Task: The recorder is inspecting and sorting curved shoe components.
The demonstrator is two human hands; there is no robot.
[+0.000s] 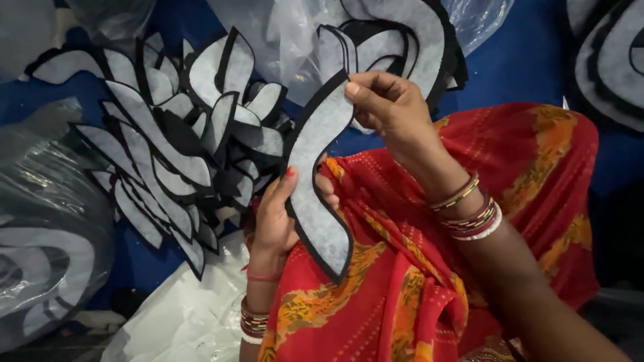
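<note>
Holding a curved felt piece (315, 167) — grey-white with a black edge, shaped like a long S — both hands work above a lap draped in red and orange cloth (429, 268). The right hand (392, 110) has its grip pinched on the upper part of the piece, thumb on the pale face and fingers behind. The left hand (278, 214) grips the lower half from the side, thumb up against the black edge, fingers curled behind it. The piece stands roughly upright, its pointed lower tip hanging just over the cloth. Bangles ring both wrists.

To the left, on a blue surface (530, 60), lies a loose heap of similar cut pieces (174, 141), overlapping every way. Clear plastic bags (47, 234) holding more pale shapes sit at the far left and along the top — another white bag (181, 315) rests near the left wrist.
</note>
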